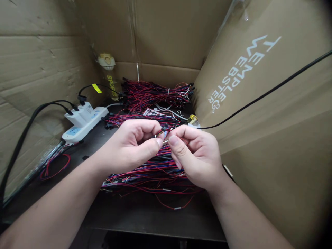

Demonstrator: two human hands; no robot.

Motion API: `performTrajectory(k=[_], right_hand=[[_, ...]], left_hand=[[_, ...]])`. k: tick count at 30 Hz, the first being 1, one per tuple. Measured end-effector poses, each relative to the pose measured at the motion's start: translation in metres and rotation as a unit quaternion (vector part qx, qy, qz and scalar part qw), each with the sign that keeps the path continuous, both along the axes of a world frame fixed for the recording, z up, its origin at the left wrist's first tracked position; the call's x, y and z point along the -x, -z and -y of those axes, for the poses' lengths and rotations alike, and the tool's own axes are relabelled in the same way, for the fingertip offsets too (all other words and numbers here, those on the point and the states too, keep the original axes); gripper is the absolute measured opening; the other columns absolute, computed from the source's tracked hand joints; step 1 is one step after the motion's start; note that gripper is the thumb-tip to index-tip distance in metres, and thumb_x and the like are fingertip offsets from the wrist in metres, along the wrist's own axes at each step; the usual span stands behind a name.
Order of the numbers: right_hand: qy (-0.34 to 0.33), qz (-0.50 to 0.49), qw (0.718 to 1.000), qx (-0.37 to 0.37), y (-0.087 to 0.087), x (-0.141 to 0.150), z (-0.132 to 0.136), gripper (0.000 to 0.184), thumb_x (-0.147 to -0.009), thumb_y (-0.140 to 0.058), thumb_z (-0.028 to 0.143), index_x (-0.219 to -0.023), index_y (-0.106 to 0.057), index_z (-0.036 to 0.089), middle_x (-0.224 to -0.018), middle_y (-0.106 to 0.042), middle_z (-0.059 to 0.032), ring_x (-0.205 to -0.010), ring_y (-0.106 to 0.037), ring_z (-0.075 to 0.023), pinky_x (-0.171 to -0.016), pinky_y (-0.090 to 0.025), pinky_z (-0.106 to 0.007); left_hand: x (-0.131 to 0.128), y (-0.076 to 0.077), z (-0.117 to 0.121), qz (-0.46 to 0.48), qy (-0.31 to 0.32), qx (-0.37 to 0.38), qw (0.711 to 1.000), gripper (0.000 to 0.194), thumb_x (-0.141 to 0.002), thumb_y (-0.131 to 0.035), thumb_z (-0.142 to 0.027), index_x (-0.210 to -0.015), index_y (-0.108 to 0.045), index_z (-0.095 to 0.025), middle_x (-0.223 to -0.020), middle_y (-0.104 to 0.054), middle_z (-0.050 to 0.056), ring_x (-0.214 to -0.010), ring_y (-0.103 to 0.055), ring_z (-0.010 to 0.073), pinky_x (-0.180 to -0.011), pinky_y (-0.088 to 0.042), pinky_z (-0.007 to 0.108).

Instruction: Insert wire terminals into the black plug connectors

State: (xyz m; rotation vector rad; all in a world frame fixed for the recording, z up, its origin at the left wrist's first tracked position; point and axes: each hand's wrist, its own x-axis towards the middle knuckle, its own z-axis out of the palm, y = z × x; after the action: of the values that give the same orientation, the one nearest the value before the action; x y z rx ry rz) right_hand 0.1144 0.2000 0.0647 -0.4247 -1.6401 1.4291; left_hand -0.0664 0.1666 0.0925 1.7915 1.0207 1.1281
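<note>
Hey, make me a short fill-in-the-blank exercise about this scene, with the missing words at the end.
1. The connector between the left hand and right hand is coloured ____.
2. The power strip lies to the ____ of the wires.
3. The tag above the power strip is coloured ____.
4. The cardboard reads "Temple & ____".

Missing words: black; left; yellow; Webster.

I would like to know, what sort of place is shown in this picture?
Probably a small workshop bench for wiring work: bundles of red and blue wires lie on a dark table, a power strip sits at the left, and cardboard walls stand on three sides.
</note>
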Motion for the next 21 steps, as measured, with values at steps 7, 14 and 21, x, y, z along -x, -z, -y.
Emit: performTrajectory(k=[7, 14, 21], right_hand=[[0.038, 0.023, 0.998, -0.047, -0.0032, -0.0018, -0.0024, 0.022, -0.094, -0.075, 0.031, -0.083, -0.062, 0.016, -0.059, -0.049, 0.0075, -0.047, -0.039, -0.0031, -0.04, -0.029, -0.018], [0.054, 0.046, 0.995, -0.063, -0.0036, -0.0024, -0.0037, 0.025, -0.095, -0.074, 0.033, -0.081, -0.061, 0.017, -0.06, -0.048, 0.0064, -0.048, -0.036, -0.0047, -0.042, -0.029, -0.021], [0.053, 0.043, 0.996, -0.058, -0.0063, -0.0011, -0.0042, 0.027, -0.091, -0.078, 0.032, -0.078, -0.062, 0.016, -0.062, -0.049, 0.0055, -0.051, -0.037, -0.0053, -0.044, -0.031, -0.021]], left_hand=[[0.0003, 0.0002, 0.001, -0.043, -0.032, -0.055, 0.997, 0.015, -0.085, -0.057, -0.012, -0.071, -0.053, -0.016, -0.061, -0.039, -0.006, -0.055, -0.032, 0.0061, -0.048, -0.029, 0.019], [0.0005, 0.0003, 0.0001, -0.048, -0.04, -0.067, 0.996, 0.015, -0.086, -0.058, -0.014, -0.071, -0.053, -0.016, -0.061, -0.039, -0.006, -0.055, -0.032, 0.0065, -0.048, -0.029, 0.02], [0.0028, 0.0036, 0.0001, -0.059, -0.033, -0.082, 0.994, 0.02, -0.089, -0.058, -0.016, -0.071, -0.052, -0.016, -0.062, -0.038, -0.005, -0.056, -0.032, 0.0071, -0.048, -0.029, 0.02]])
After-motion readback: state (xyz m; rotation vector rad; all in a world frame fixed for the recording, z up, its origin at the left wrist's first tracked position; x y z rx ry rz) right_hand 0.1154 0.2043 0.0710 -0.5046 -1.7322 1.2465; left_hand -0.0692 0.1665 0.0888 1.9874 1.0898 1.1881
